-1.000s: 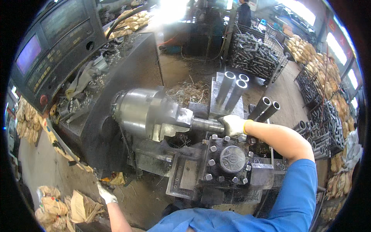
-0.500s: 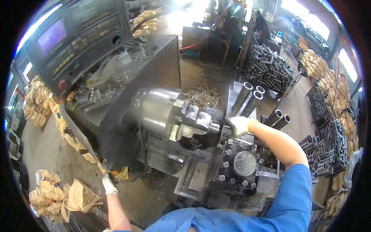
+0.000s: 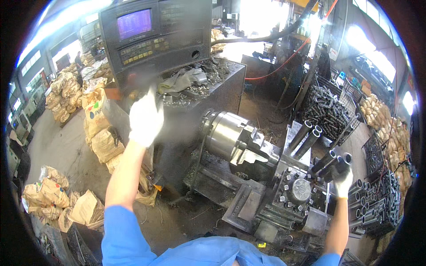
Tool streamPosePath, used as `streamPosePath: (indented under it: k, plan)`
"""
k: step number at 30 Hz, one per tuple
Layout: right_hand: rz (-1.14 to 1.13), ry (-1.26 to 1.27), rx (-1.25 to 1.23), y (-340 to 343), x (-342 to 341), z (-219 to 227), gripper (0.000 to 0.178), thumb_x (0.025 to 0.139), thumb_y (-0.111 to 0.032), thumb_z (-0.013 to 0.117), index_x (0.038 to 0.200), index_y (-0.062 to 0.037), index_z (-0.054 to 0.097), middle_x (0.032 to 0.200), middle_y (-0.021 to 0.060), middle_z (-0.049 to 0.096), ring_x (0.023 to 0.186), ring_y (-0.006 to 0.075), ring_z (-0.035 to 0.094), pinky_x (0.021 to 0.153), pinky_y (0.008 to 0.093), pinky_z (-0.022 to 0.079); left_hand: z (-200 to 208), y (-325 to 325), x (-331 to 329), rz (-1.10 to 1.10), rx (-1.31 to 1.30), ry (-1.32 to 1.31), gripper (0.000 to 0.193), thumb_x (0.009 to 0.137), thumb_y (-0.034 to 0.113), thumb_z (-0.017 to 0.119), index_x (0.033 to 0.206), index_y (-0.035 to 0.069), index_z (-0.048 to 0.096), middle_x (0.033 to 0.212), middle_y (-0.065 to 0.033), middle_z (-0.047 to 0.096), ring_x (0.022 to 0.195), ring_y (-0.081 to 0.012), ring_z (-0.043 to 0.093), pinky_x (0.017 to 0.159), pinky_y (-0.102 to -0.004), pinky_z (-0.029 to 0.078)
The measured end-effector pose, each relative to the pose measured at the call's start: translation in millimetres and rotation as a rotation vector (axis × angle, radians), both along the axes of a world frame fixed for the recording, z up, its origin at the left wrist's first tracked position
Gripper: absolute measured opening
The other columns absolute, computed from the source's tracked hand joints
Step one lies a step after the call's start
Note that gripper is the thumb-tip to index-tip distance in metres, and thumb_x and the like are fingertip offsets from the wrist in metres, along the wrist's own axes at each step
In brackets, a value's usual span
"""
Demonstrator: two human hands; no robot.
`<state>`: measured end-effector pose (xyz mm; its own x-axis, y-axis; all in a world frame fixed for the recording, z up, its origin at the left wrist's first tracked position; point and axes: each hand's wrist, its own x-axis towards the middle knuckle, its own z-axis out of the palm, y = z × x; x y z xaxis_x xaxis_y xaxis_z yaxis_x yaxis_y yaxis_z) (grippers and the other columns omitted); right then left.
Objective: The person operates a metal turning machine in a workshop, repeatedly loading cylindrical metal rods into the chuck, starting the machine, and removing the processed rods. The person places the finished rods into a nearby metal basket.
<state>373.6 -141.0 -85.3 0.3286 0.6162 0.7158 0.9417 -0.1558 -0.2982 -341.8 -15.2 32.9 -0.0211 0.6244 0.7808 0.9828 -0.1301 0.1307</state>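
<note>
My left hand (image 3: 146, 119), in a white glove, is raised in front of the lower edge of the machine's control panel (image 3: 153, 48). Its fingers point upward, somewhat blurred, and nothing shows in them. On the right, my gloved right hand (image 3: 342, 181) is closed round the lower part of a dark steel tube (image 3: 344, 162). Beside that tube lean two more steel tubes (image 3: 323, 161). Left of my right hand is the lathe's tool turret (image 3: 300, 190), and farther left the shiny chuck (image 3: 226, 135). Whether the chuck jaws (image 3: 256, 148) grip a part I cannot tell.
Several tubes (image 3: 309, 144) stand on a plate behind the turret. A rack of tubes (image 3: 368, 206) is at the right, and a wire cage of metal parts (image 3: 327, 108) behind. A cloth (image 3: 179, 80) and metal chips lie below the panel. Paper sacks (image 3: 106, 146) line the left.
My left hand has risen from low at the left to the control panel. My right hand has moved right, from beside the chuck to a tube it now grips. The view has shifted.
</note>
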Motion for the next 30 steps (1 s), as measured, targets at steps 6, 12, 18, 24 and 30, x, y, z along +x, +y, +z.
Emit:
streamPosePath:
  k: [6,12,18,24,30]
  plan:
    - [0.406,0.964,0.391,-140.7,-45.7,45.3,0.051,0.092,-0.001,0.081,0.138,0.0028,0.058,0.126,0.0131,0.069,0.113,0.0224,0.067,0.101,0.0391,0.056,41.6,97.5,-46.0,0.354,-0.443,0.077,0.077,0.097,0.016,0.051,0.167,-0.002,0.025,0.119,-0.0263,0.076,0.106,-0.0389,0.076,0.096,-0.0478,0.060]
    - [0.539,0.812,0.219,-226.7,-125.3,44.0,0.063,0.088,-0.028,0.087,0.135,0.0002,0.057,0.123,0.0162,0.069,0.113,0.0255,0.067,0.101,0.0412,0.055,-2.5,29.2,19.8,-0.182,0.135,-0.088,0.062,0.101,0.029,0.068,0.155,0.005,0.048,0.126,-0.0228,0.073,0.108,-0.0442,0.072,0.090,-0.0478,0.058]
    - [0.950,1.199,-0.183,-228.8,-211.4,26.4,0.062,0.075,-0.011,0.095,0.126,0.0028,0.062,0.122,0.0158,0.072,0.103,0.0279,0.075,0.095,0.0409,0.063,-80.5,-202.8,170.3,-1.008,-0.751,-0.306,0.080,0.071,0.010,0.090,0.143,0.000,0.056,0.129,-0.0216,0.069,0.109,-0.0361,0.073,0.096,-0.0427,0.060]
    - [1.234,0.826,-0.466,-200.3,-258.2,-52.9,0.057,0.076,-0.004,0.094,0.126,-0.0015,0.068,0.121,0.0121,0.075,0.108,0.0215,0.072,0.095,0.0372,0.060,-192.4,-316.7,229.7,-0.909,-1.150,-0.518,0.077,0.078,0.038,0.090,0.139,0.004,0.057,0.118,-0.0270,0.071,0.112,-0.0436,0.070,0.096,-0.0483,0.056]
    - [1.192,0.831,-0.662,-220.7,-286.8,-105.7,0.055,0.074,0.006,0.084,0.125,-0.0015,0.066,0.118,0.0108,0.075,0.102,0.0200,0.073,0.089,0.0361,0.061,-384.9,-442.4,106.3,-0.162,-1.470,-0.403,0.052,0.096,0.053,0.061,0.122,0.009,0.070,0.123,-0.0236,0.073,0.117,-0.0445,0.068,0.101,-0.0530,0.053]
